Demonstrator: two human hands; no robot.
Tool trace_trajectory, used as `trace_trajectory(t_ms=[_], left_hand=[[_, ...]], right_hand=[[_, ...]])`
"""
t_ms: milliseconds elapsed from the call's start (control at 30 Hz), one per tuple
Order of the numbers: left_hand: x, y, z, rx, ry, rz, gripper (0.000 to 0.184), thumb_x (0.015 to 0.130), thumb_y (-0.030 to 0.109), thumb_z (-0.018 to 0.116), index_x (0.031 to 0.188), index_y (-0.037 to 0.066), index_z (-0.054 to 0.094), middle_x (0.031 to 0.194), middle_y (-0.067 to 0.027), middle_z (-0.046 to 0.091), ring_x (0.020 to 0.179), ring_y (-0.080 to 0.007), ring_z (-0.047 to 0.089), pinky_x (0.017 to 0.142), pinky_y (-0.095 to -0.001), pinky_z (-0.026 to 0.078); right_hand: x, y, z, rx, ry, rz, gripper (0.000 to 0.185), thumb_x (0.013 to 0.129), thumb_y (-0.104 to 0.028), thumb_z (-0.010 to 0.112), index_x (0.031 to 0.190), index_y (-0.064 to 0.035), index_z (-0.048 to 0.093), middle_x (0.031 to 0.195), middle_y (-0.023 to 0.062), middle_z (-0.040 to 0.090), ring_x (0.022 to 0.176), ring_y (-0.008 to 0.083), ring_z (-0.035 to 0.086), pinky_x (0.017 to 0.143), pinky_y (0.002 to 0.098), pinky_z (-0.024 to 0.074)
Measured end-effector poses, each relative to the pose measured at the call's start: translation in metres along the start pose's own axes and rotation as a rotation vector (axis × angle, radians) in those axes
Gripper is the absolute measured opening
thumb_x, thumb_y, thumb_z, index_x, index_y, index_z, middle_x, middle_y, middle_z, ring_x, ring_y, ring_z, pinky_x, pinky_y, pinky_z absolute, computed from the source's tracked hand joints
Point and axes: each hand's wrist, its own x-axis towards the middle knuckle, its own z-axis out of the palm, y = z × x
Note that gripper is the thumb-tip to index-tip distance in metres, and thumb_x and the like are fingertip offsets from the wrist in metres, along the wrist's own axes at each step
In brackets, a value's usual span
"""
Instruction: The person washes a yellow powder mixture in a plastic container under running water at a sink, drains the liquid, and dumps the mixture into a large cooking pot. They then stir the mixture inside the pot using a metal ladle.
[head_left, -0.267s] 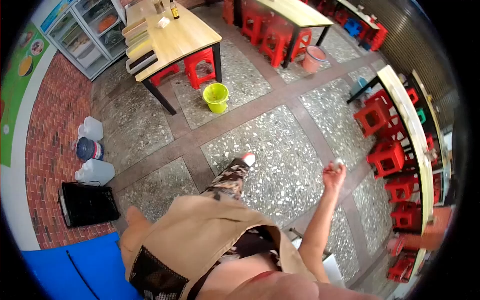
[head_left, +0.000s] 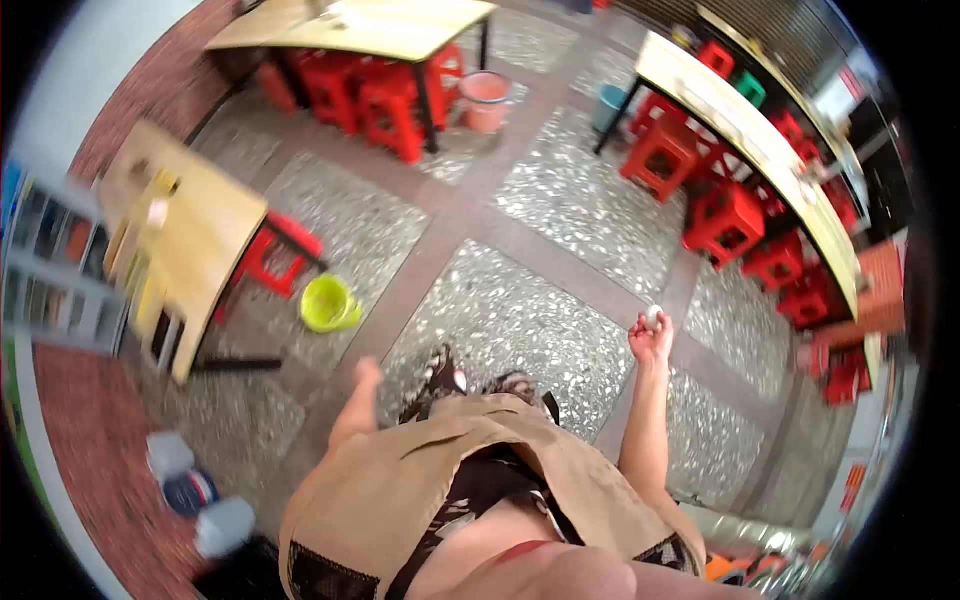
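My right hand is held out over the speckled floor, its fingers curled round a small whitish object that I cannot make out. On the other side, my left hand hangs low in front of the body, smeared by motion, so its fingers do not show clearly. A yellow-green bucket stands on the floor beyond the left hand. Below, the beige apron covers my front, and patterned trouser legs show past its edge.
Wooden tables with red stools stand at left and top; a long table with stools curves along the right. A pink bucket and blue bucket stand on the floor. Plastic jugs are at lower left.
The view has swung to the right, shifting the tables and yellow-green bucket left. My left hand has come forward beside the apron. My right hand still holds the whitish object.
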Motion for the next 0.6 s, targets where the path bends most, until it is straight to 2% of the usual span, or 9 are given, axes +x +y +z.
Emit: trace_trajectory(t_ms=[67,100,133,233,333,400,433,467,600], left_hand=[[0.095,0.193,-0.078,-0.382,0.071,0.235,0.037,0.075,0.0,0.044,0.109,0.008,0.057,0.114,-0.0135,0.055,0.107,-0.0278,0.052,0.09,-0.0358,0.042],[0.181,0.255,-0.077,-0.635,0.192,0.585,0.046,0.069,-0.008,0.043,0.109,0.01,0.057,0.112,-0.0139,0.057,0.107,-0.0269,0.052,0.09,-0.0355,0.041],[0.169,0.353,-0.156,-0.552,0.175,0.604,0.049,0.068,-0.009,0.044,0.11,0.011,0.057,0.115,-0.0154,0.055,0.108,-0.0278,0.052,0.091,-0.0341,0.041],[0.241,0.505,-0.235,-0.154,0.644,0.882,0.047,0.069,-0.003,0.051,0.112,0.015,0.056,0.124,-0.0123,0.048,0.113,-0.0302,0.046,0.094,-0.0496,0.032],[0.33,0.535,-0.246,-0.152,0.464,0.566,0.056,0.069,0.003,0.054,0.122,0.021,0.048,0.139,-0.0077,0.03,0.118,-0.0297,0.042,0.095,-0.0495,0.031],[0.415,0.472,-0.202,-0.016,0.113,0.278,0.05,0.072,0.008,0.051,0.121,0.018,0.049,0.129,-0.0136,0.043,0.115,-0.0319,0.044,0.092,-0.0387,0.04],[0.438,0.431,-0.178,-0.023,-0.1,0.199,0.039,0.075,0.013,0.052,0.114,0.005,0.052,0.123,-0.0158,0.048,0.115,-0.0313,0.044,0.088,-0.0413,0.041],[0.428,0.419,-0.178,0.079,-0.211,0.11,0.039,0.075,0.014,0.052,0.113,0.004,0.052,0.122,-0.016,0.048,0.114,-0.0313,0.044,0.088,-0.0411,0.041],[0.431,0.446,-0.201,0.18,-0.409,-0.154,0.039,0.076,0.018,0.052,0.112,0.003,0.053,0.117,-0.017,0.051,0.11,-0.0311,0.047,0.088,-0.0402,0.041]], right_hand=[[0.05,-0.023,0.022,0.003,0.168,-0.047,0.027,0.074,-0.031,0.057,0.089,-0.0084,0.054,0.075,0.0075,0.058,0.058,0.0167,0.053,0.054,0.0285,0.0404],[0.081,-0.038,0.027,0.03,0.167,-0.069,0.029,0.073,-0.032,0.057,0.091,-0.0094,0.053,0.076,0.0064,0.058,0.059,0.0153,0.053,0.054,0.0281,0.04],[0.104,-0.052,0.043,0.068,0.2,-0.111,0.028,0.073,-0.031,0.057,0.09,-0.0098,0.053,0.075,0.0057,0.058,0.058,0.015,0.052,0.054,0.0279,0.0397],[0.187,-0.092,0.092,0.141,0.279,-0.191,0.024,0.073,-0.031,0.055,0.086,-0.011,0.054,0.07,0.004,0.056,0.056,0.0149,0.049,0.053,0.0269,0.0378],[0.319,-0.118,0.155,0.204,0.221,-0.121,0.026,0.072,-0.035,0.052,0.08,-0.0107,0.052,0.066,0.0043,0.053,0.055,0.0164,0.046,0.05,0.0284,0.0341],[0.396,-0.117,0.227,0.209,0.201,-0.033,0.021,0.076,-0.033,0.05,0.084,-0.0131,0.051,0.062,0.0039,0.05,0.051,0.0164,0.044,0.046,0.0292,0.0324],[0.433,-0.119,0.274,0.231,0.146,0.034,0.022,0.075,-0.032,0.052,0.086,-0.0129,0.051,0.065,0.0041,0.051,0.053,0.0164,0.045,0.048,0.0297,0.0332],[0.468,-0.123,0.325,0.23,0.079,0.047,0.023,0.073,-0.031,0.054,0.087,-0.0128,0.052,0.069,0.0047,0.052,0.056,0.0165,0.046,0.05,0.0295,0.0354],[0.594,-0.176,0.555,0.202,-0.13,0.04,0.028,0.073,-0.027,0.057,0.094,-0.0089,0.053,0.081,0.0073,0.058,0.06,0.0158,0.051,0.055,0.0294,0.0411]])
